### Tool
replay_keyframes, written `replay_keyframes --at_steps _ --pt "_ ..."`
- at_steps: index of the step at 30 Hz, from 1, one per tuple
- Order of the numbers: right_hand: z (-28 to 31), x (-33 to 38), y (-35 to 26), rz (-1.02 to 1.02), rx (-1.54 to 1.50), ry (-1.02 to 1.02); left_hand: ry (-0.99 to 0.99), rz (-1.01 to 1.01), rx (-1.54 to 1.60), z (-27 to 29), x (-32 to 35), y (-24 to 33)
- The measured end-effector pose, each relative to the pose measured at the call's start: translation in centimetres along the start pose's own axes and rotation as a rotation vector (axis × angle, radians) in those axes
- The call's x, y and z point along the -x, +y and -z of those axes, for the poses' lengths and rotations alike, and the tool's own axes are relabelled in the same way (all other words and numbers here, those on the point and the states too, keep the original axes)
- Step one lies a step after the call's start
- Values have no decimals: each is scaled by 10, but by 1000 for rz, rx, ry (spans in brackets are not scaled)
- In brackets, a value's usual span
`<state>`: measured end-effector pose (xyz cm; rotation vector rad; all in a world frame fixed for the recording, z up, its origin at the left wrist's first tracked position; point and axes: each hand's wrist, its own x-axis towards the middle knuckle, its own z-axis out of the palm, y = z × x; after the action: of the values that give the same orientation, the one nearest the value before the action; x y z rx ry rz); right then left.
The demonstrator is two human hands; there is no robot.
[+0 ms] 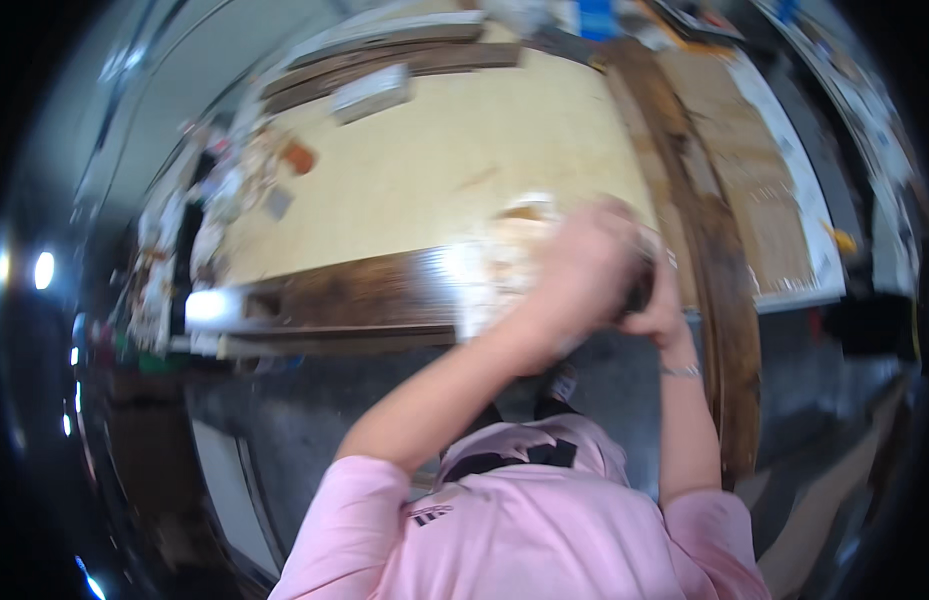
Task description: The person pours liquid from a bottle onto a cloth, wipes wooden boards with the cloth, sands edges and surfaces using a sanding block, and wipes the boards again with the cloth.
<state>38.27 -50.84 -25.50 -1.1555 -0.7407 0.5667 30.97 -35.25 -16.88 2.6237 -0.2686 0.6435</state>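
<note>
My left hand [589, 265] and my right hand [662, 305] are together above the near right part of the table, both smeared by motion. They close round a small dark object [639, 280] whose kind I cannot make out. The left hand lies over its upper side; the right hand grips it from the right, thumb toward me. Just left of them, a crumpled whitish sheet [472, 305] with brownish patches lies over the end of a dark-stained wooden board [359, 290]. That board runs along the table's near edge.
A long dark plank [719, 260] crosses the table's right side and juts past its near edge. Brown cardboard [754, 150] lies beyond it. Dark boards [404, 65] and a pale block [372, 93] sit at the back. Litter and an orange-brown piece [298, 156] lie at left.
</note>
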Motion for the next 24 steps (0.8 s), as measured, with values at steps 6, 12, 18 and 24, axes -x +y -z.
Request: replay_keyframes --at_steps 6,12,18,24 --pt "3 5 -18 -64 9 92 80 213 52 65 59 -31" --pt "-13 -3 -27 -110 -7 58 401 934 -529 250 266 -159" --pt "-13 4 -88 76 402 134 299 465 -254 201 190 -89" --pt "-120 -42 -124 212 1138 -322 341 841 -378 222 251 -113"
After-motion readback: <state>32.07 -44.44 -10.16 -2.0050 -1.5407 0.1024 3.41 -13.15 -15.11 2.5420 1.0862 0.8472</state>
